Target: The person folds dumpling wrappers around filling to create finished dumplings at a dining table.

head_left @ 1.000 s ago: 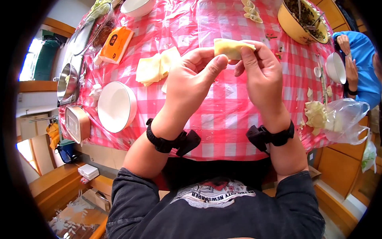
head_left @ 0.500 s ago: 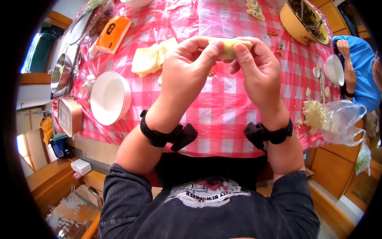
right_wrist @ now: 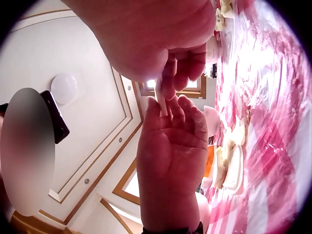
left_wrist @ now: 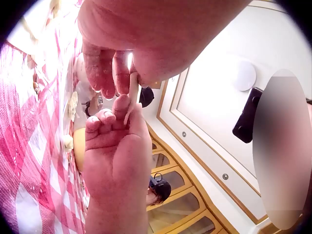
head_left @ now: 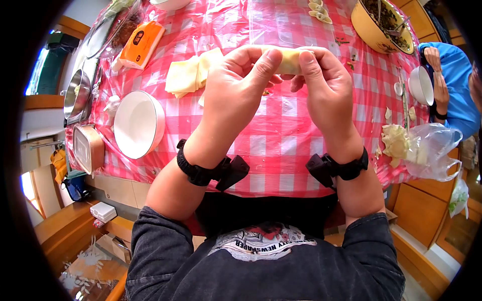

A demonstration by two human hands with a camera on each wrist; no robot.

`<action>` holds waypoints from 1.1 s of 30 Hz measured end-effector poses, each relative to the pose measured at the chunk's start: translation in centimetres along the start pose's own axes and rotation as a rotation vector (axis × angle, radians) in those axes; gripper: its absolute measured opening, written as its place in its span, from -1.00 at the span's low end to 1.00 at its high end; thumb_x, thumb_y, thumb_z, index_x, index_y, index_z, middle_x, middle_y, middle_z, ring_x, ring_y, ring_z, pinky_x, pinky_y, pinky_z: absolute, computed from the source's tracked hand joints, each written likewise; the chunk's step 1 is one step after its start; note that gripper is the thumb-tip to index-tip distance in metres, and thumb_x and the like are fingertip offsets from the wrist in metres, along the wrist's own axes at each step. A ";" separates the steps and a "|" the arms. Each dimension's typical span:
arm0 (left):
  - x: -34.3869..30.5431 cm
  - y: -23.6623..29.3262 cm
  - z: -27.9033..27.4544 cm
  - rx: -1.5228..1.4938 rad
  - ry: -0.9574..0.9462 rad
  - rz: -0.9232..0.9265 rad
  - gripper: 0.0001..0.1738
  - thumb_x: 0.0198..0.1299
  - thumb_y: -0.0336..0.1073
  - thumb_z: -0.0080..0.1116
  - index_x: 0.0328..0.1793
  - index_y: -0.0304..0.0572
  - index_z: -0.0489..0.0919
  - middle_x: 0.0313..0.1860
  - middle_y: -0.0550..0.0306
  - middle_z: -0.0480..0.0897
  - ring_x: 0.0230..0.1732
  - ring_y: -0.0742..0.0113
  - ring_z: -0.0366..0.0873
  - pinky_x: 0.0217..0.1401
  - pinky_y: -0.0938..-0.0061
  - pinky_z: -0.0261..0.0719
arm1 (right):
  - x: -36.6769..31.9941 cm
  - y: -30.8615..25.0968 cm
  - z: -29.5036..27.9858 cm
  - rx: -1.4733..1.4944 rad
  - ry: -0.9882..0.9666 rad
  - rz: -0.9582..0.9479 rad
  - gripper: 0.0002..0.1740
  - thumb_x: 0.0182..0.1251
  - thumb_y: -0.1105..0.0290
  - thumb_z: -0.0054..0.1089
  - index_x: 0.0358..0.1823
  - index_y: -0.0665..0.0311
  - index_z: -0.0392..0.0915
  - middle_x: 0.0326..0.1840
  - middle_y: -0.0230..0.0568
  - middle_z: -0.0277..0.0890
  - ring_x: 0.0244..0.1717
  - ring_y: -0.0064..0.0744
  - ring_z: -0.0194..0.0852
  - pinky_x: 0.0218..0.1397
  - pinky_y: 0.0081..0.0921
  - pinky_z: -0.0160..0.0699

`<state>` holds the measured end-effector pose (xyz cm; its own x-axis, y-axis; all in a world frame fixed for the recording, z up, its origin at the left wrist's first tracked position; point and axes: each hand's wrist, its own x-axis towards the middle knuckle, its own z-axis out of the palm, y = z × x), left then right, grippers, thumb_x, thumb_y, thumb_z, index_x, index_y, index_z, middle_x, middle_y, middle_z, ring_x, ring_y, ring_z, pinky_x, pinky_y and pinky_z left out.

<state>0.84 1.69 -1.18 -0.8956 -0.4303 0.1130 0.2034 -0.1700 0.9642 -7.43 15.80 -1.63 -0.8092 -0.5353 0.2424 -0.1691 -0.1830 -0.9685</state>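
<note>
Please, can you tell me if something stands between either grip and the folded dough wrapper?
Nothing visible does. The left grip and the right grip pinch the folded wrapper directly, one at each end. The other wrappers lie on the tablecloth, left of the left grip, out of the way.

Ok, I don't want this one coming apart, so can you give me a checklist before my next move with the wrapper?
1. Left hand pinching one end of the wrapper: ok.
2. Right hand pinching the other end: ok.
3. Wrapper held up off the table: ok.
4. Edges sealed: cannot tell; the hands partly hide them.
5. Dumplings apart from both hands: ok.
6. Filling left in the yellow bowl: ok.
</note>
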 end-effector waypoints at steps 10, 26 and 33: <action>0.0 0.1 -0.2 0.038 -0.027 0.014 -0.64 0.53 -0.15 0.19 0.06 -0.39 0.65 -0.20 0.02 0.78 -0.26 0.39 0.74 -0.15 0.53 0.70 | 0.0 -0.4 0.2 0.024 0.030 0.011 -0.68 0.69 0.23 0.03 0.01 0.38 0.61 -0.26 -0.21 0.71 -0.38 -0.57 0.56 -0.28 -0.60 0.58; 0.0 0.2 -0.1 0.008 0.038 0.012 -0.67 0.47 -0.19 0.27 0.04 -0.40 0.66 -0.20 0.05 0.77 -0.25 0.42 0.73 -0.16 0.57 0.68 | 0.1 -0.2 0.1 0.176 0.012 0.064 -0.76 0.61 0.32 0.19 0.00 0.40 0.62 -0.24 -0.23 0.73 -0.38 -0.69 0.54 -0.27 -0.70 0.57; -0.1 0.2 -0.3 0.081 0.063 0.025 -0.66 0.47 -0.20 0.27 0.10 -0.41 0.66 -0.18 0.06 0.77 -0.23 0.43 0.72 -0.13 0.57 0.67 | 0.3 0.2 0.2 0.214 0.024 0.067 -0.73 0.59 0.31 0.22 0.02 0.43 0.61 -0.22 -0.19 0.74 -0.37 -0.65 0.56 -0.26 -0.67 0.58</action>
<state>1.14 1.40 -1.04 -0.8636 -0.4887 0.1242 0.1899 -0.0871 0.9779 -7.58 15.49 -1.78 -0.8281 -0.5330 0.1736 0.0072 -0.3197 -0.9475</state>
